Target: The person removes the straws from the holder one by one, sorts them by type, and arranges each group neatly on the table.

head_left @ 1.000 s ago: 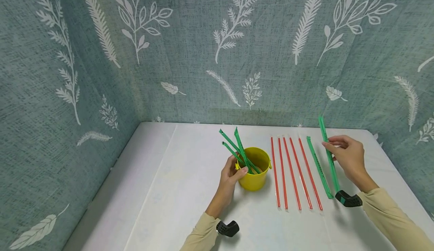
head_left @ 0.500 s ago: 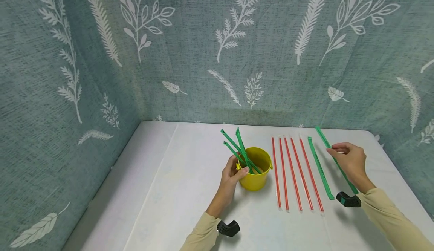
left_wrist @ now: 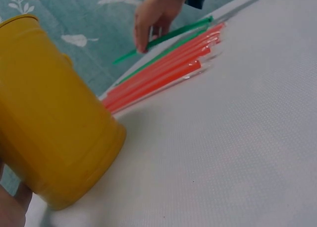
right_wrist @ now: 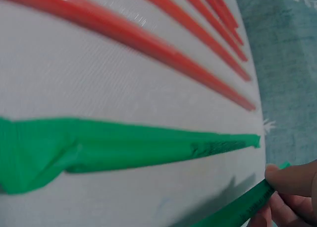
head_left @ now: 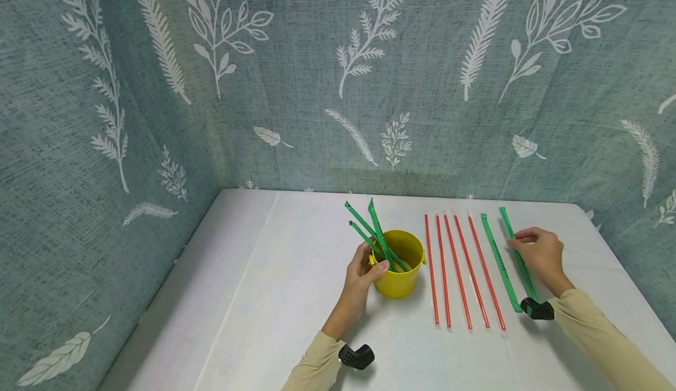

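A small yellow bucket [head_left: 396,286] stands on the white table, and my left hand [head_left: 355,290] grips its left side with the thumb over the rim. Several green wrapped straws [head_left: 377,222] lean out of the bucket toward the back left. At the right, my right hand [head_left: 541,257] pinches another green wrapped straw [right_wrist: 242,207] between thumb and fingers, close over the table. Left of it lies a green wrapped straw [head_left: 500,262], roughly in line with the held one. In the left wrist view the bucket [left_wrist: 54,113] hides most of my left hand.
Several red straws in clear wrappers [head_left: 458,273] lie in a row between the bucket and the green straws. The white table [head_left: 296,320] meets a teal leaf-patterned cloth [head_left: 296,86] at the back and left.
The straw in my right hand has come down closer to the table and swung, first slanting, now near parallel to the green straw beside it. My left hand stays on the bucket.
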`<move>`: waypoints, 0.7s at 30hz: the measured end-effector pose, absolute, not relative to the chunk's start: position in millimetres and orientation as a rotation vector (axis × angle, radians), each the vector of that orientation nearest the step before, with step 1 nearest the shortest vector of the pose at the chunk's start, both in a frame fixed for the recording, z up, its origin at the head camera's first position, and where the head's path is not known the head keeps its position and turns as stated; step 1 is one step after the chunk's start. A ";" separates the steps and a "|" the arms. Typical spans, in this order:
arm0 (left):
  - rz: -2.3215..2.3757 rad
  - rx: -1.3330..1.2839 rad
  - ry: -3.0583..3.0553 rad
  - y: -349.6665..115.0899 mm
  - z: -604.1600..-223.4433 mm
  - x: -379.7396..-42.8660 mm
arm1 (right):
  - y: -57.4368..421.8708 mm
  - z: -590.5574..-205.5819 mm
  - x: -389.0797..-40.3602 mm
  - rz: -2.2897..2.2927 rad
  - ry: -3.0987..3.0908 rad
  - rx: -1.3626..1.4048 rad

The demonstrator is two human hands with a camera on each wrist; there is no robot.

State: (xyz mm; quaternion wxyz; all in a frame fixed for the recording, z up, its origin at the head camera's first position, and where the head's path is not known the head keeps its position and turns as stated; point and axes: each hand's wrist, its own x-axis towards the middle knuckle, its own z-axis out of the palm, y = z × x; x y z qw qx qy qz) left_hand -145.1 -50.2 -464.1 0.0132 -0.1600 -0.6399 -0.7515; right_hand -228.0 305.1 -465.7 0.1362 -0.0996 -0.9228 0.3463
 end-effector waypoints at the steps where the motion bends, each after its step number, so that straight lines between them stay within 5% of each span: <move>1: -2.341 -0.499 -1.992 -50.3 -463.9 -145.1 | 305.6 -467.4 -228.4 0.998 -2.678 -0.286; 21: -2.359 -0.503 -1.979 -51.7 -468.1 -146.0 | 305.4 -488.2 -232.3 0.875 -2.650 -0.203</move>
